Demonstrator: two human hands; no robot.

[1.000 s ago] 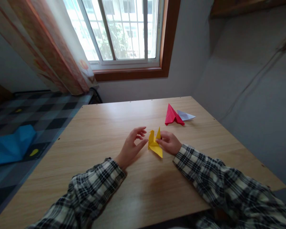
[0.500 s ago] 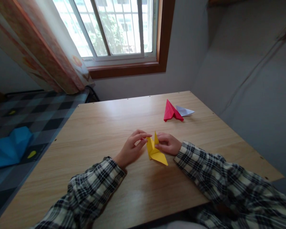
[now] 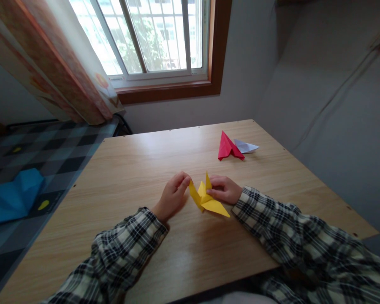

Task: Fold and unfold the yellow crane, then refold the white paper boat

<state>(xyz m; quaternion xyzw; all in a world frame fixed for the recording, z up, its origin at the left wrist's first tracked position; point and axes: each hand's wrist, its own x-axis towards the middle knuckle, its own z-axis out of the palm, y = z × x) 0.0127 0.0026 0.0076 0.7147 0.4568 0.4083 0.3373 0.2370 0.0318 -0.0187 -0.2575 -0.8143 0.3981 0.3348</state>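
A yellow origami crane [image 3: 213, 205] is held between my two hands, above the wooden table [image 3: 164, 253]. My left hand [image 3: 175, 192] pinches the tip of its left-hand point between thumb and fingers. On the other side, my right hand [image 3: 224, 189] grips the crane near its upright narrow point, thumb in front and the other fingers partly hidden behind the paper. One broad wing slants out toward the lower right, free of both hands.
Beyond my right hand lie a red folded paper plane [image 3: 228, 147] and a white folded paper piece [image 3: 247, 147]. At the left, a large blue folded paper [image 3: 11, 196] rests on a checked cloth [image 3: 60, 169]. A window [image 3: 155, 38] is behind the table.
My left hand has drawn the crane's left point outward to the left, closing its fingers on the tip. The paper has spread wider, and its lower wing reaches further right. My right hand stays nearly in place.
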